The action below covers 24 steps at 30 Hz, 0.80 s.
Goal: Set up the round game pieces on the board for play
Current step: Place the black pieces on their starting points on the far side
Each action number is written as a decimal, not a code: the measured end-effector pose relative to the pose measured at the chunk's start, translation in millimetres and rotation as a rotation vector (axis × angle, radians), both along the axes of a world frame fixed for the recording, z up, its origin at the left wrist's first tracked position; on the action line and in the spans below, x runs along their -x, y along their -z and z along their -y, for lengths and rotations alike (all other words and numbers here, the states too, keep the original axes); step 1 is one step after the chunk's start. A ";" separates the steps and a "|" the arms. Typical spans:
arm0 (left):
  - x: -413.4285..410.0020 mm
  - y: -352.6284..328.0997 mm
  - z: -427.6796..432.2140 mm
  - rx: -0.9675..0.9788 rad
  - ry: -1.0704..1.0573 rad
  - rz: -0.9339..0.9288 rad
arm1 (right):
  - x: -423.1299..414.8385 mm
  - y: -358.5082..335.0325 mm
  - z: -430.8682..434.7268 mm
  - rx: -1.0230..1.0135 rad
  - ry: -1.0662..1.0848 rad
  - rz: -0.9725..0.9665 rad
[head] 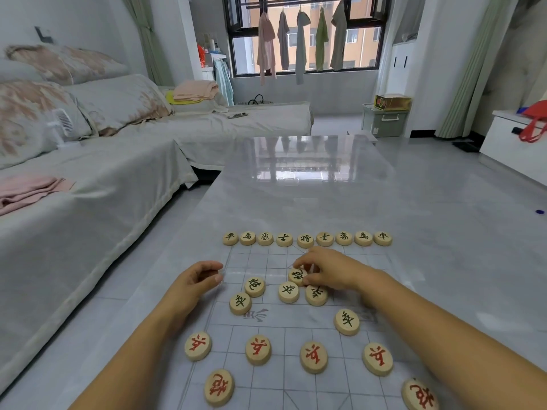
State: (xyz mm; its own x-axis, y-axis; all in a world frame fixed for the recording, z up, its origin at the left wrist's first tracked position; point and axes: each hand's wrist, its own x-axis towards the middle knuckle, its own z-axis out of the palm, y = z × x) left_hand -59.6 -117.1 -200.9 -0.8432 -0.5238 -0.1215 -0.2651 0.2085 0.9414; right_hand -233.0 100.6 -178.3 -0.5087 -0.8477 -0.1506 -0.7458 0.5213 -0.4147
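Grey and glossy, the low table [310, 179] reflects the window [305, 34] at its far end, and a sofa [118, 161] runs along its nine o'clock side. On the near part lies the clear gridded board [266, 380].

The right hand [331, 270] is clamped on one black-lettered piece [297, 275]. Thumb and fingertips pinch its rim from the three o'clock side, leaving the character readable, and the disc could be lifted or slid without knocking its neighbours. It sits on the board's far half, just short of the middle strip.

At its twelve o'clock, the back row [307, 239] of nine black-lettered discs lines the far edge, evenly spaced and apparently finished. From six to eight o'clock of the held piece, the loose black pieces [288, 292] sit bunched off the grid crossings. Two are touching or nearly touching it, and one lies apart at five o'clock. I judge these are waiting for their points.

Further toward six o'clock, the red pieces [258, 350] stand in a spread row of four with two more behind, nearest the person. That side looks partly laid.

The left hand [198, 279] rests at nine o'clock by the board's edge, fingers curled inward. Whether it holds a piece or merely steadies the sheet I cannot tell.
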 end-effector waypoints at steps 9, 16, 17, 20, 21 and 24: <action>2.4 5.0 -0.4 0.081 -0.004 0.042 | 20.0 1.9 -29.4 -0.040 0.357 -0.060; 2.2 5.3 5.9 0.044 0.026 0.024 | 37.1 13.1 -128.2 0.074 0.725 -0.055; 2.4 5.8 6.2 0.044 0.025 0.025 | 34.3 16.0 -130.0 0.078 0.724 -0.065; 3.2 6.7 5.5 0.050 0.020 0.034 | 28.7 20.9 -127.8 0.044 0.701 -0.121; 3.5 6.9 5.1 0.050 0.017 0.035 | 28.8 20.8 -127.2 0.036 0.686 -0.099; 4.5 7.0 4.1 0.053 0.013 0.032 | 32.7 19.2 -126.3 0.037 0.609 -0.002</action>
State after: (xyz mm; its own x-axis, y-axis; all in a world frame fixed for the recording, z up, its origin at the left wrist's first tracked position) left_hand -64.1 -121.2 -207.9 -0.8461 -0.5191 -0.1211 -0.2919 0.2610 0.9201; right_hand -265.8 227.0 -197.5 -0.9038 -0.4092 -0.1254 -0.3192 0.8396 -0.4396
